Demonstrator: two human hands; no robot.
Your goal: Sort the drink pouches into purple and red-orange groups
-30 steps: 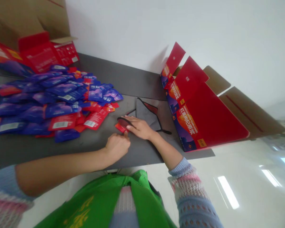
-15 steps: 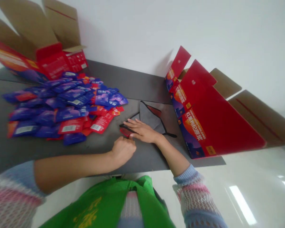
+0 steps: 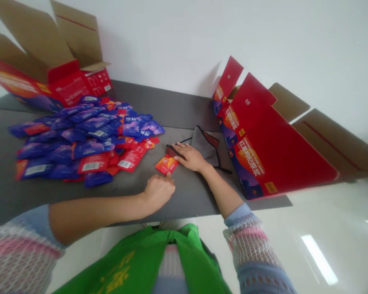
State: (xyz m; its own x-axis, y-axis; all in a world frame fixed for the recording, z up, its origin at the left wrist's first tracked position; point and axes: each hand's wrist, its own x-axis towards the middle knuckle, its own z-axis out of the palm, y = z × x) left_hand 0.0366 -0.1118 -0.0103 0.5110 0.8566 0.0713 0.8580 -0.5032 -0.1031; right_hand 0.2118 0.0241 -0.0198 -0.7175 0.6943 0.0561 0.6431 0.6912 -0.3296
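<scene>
My left hand [image 3: 159, 191] is closed, its thumb and finger at the near edge of a red and orange sachet [image 3: 166, 164]. That sachet lies on the dark table, its far edge against a grey mesh pouch with black trim [image 3: 204, 146]. My right hand [image 3: 190, 157] rests flat on the pouch's left end, fingers stretched out, with its thumb by the sachet's right edge. Left of both hands spreads a heap of blue and red sachets [image 3: 92, 141].
An open red carton [image 3: 70, 83] with raised brown flaps stands behind the heap. On the right, another open red carton [image 3: 279, 151] borders the grey table [image 3: 159, 110]. A white wall [image 3: 171, 45] rises behind, and the table's front edge is close to my green apron [image 3: 135, 261].
The pouch and my right hand have shifted right, away from my left hand. The red sachet now shows almost whole between the hands, where mostly the pouch's end showed before.
</scene>
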